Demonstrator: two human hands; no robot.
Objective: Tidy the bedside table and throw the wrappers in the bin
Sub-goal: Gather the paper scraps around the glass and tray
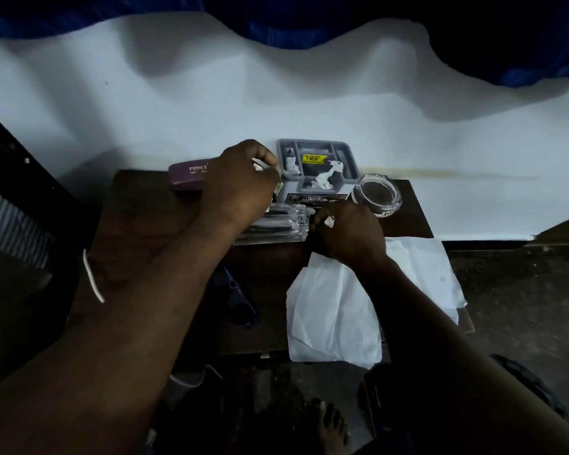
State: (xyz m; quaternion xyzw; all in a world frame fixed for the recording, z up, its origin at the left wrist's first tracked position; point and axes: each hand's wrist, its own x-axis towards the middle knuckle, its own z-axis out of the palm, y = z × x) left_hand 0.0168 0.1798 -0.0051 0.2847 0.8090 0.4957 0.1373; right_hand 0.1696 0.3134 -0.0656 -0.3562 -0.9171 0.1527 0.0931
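Dark brown wood is the top of the small bench (165,257), and it is far from tidy. The left hand (240,182) is curled closed around small white wrapper scraps (259,165) at the far middle, beside a grey plastic compartment tray (350,159) that has crumpled white bits lying in it. The right hand (349,231) pinches another small white scrap (328,221) near a clear plastic case (276,224). A purple hard case (186,177) lies far left, a round glass ashtray (376,193) far right, and a white tissue sheet (332,310) near right. No bin is in view. Judging by this, gathering is underway; binning and straightening remain.
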